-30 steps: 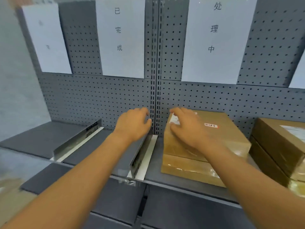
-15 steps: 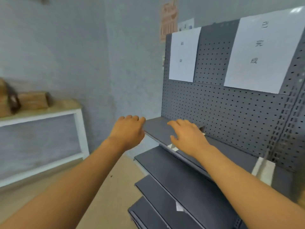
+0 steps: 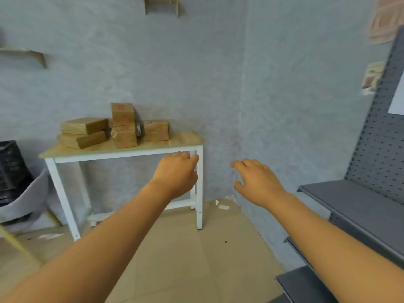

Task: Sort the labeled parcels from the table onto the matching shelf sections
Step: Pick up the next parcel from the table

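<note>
between parcels, by the look of it: both hands empty and stretched forward, facing the counter [image 3: 122, 149] for the next pick. left hand [image 3: 176, 174] held in front of the counter's right front corner, fingers [image 3: 185, 156] loosely curled, holding nothing. right hand [image 3: 258, 182] well clear of the counter's right edge, fingers spread and relaxed, also empty.

five brown parcels [image 3: 122, 127] grouped toward the counter's back left: two flat ones stacked at the left edge side, two boxier ones stacked in the middle, a single box [image 3: 156, 130] nearest the right edge. grey shelf [image 3: 358, 206] along the right of the view, nothing on the part showing.

next move, probably: close the gap to the counter, read a label, then grip one parcel with both hands; the single box nearest the right edge looks easiest to reach.

hard to make out: labels on the parcels, only a reddish mark on the top middle one, unreadable. whole view soft with blur. shelf section signs nearly all cut off, just a white sheet corner [image 3: 396, 99] at the right border, so no matching possible from here. something dark behind the middle stack, unclear.
</note>
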`<state>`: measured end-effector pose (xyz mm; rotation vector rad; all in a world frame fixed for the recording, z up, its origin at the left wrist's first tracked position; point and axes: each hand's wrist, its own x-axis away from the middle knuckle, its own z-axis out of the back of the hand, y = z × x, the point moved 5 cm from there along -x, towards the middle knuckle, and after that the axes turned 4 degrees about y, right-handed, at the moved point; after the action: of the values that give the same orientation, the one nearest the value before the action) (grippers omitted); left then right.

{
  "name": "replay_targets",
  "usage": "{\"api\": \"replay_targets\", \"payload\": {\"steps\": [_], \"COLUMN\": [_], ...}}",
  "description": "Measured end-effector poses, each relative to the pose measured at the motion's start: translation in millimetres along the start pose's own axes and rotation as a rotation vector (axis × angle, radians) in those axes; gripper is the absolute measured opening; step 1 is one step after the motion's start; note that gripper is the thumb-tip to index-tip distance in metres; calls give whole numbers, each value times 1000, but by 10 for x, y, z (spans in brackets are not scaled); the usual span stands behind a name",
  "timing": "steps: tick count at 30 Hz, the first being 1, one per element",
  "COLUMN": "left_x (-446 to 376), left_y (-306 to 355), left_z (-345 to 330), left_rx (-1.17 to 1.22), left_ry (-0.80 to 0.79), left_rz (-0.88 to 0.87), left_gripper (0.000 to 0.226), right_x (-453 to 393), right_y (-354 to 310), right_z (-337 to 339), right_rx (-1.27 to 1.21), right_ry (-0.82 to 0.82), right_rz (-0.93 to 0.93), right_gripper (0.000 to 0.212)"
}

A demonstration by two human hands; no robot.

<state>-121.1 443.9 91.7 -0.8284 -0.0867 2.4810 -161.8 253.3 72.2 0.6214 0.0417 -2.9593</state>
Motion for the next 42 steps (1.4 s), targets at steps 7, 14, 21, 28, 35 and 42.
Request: {"api": "replay_targets", "payload": {"steps": [7, 14, 21, 28, 35, 42], "left_x": [-280, -796, -832, -845, -1063, -1367], "left_y": [-1279, -2520, -3731, -5097, -6636, -7762], "left_z": [-780, -1517, -2004, -2579, -3123, -3608], "left_rx": [-58, -160, -223, -259, -298, -335], "left_ry": [-65, -135, -207, -250, -219, -229], "left_rz": [140, 285, 456, 556, 576, 550], "left_gripper": [37, 36, 35, 33, 36, 36], "right_x": [-1397, -2921, -4177, -5304, -6561, -7606], "right_y": [-615, -988, -1917, -2963, -3907, -4627], "right_z": [-726, -1536, -2111, -2778, -3296, -3769], "right_rx": [-32, -162, -236, -283, -272, -323], "right_ry": [-15, -52, -67, -55, -61, -98], "right_rz": [144, 238, 413, 531, 536, 549], "right_gripper": [52, 54, 52, 49, 48, 49]}}
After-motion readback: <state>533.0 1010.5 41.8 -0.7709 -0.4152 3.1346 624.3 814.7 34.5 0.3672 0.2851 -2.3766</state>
